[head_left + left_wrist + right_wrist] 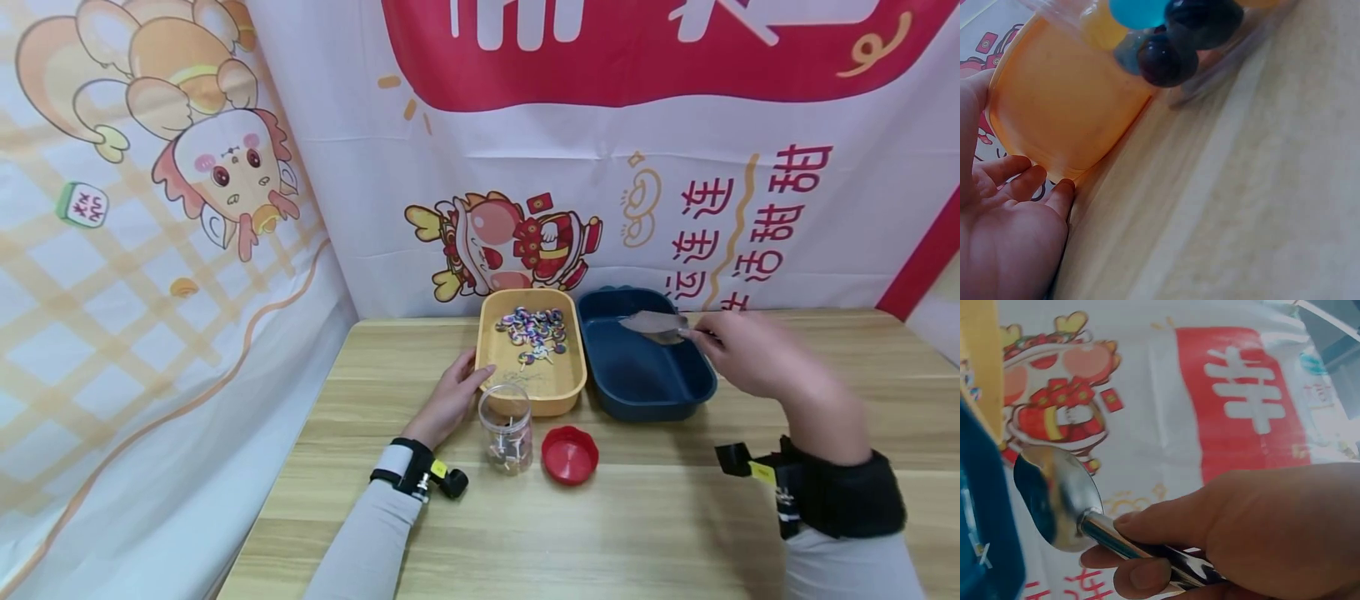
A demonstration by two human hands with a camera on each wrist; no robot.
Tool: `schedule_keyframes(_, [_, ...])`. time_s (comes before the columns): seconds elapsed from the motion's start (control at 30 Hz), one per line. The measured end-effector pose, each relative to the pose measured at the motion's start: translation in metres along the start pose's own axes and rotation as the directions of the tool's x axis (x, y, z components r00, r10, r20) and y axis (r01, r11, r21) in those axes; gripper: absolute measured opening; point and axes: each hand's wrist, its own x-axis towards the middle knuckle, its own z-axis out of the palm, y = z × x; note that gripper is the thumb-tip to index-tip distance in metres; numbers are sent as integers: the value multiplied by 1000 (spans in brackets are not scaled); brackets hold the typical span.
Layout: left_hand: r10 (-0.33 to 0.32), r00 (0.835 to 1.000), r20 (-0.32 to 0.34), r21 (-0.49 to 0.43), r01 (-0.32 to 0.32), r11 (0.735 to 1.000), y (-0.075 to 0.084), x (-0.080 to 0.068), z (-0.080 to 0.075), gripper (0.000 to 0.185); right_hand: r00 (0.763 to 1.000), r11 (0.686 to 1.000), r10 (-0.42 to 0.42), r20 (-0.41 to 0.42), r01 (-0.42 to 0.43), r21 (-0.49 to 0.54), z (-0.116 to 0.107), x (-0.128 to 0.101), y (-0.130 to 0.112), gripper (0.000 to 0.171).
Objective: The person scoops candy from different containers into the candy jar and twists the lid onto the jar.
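— What are we wearing on our arms?
— Light grey long sleeves [367, 542] on both. Our left wrist has a black-and-white strap [405, 468] with a small yellow-tagged camera; our right wrist [832, 496] has a wide black band, also yellow-tagged.

Staged demo booth – cartoon banners [525, 167] behind wooden table [675, 517].

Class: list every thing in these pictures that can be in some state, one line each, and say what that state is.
jar: upright, lid off, a few pieces inside.
red lid: off, lying on the table beside the jar.
yellow tray: holds swirl candies at its far end.
blue tray: looks empty.
metal spoon: held over the blue tray.
right hand: grips the spoon handle.
left hand: touches the yellow tray.
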Motion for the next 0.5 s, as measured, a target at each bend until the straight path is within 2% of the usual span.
schedule_keyframes(0.3, [-21,1000,-6,10,21,1000,0,-2,0,65,994,998,49,94,-51,26,26,22,16,26])
schedule_keyframes(0.5, [-19,1000,-8,10,20,1000,0,-1,0,65,989,996,90,114,-92,11,44,36,24,28])
